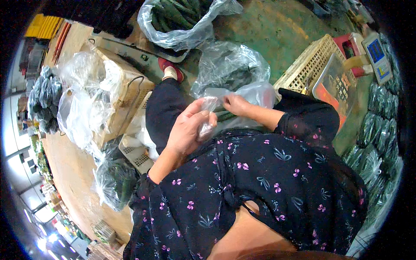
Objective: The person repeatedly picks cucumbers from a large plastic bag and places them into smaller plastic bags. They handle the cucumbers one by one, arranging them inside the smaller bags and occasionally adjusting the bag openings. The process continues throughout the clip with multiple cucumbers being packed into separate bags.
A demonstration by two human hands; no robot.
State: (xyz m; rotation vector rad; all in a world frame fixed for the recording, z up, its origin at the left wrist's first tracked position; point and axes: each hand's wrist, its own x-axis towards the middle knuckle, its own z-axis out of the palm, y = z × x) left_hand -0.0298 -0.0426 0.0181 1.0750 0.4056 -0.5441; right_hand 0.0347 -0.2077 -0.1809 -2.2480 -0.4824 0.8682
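My left hand (191,126) is closed around a bunched clear plastic bag or film (208,112), just above my lap. Close on its right, the fingertips of my right hand (235,104) pinch the edge of thin clear plastic. Beneath and beyond the hands lies a large clear plastic bag (230,65) with dark green contents, partly hidden by the hands. Farther out, an open plastic bag (208,31) is full of long green vegetables, seemingly cucumbers (175,14).
Plastic bags (81,107) drape a crate (122,74) at the left, with a bagged green bundle (118,182) below. At the right stand a lattice plastic crate (305,65), a board with writing (339,87) and a digital scale display (377,58). Bagged green produce (377,130) lines the far right.
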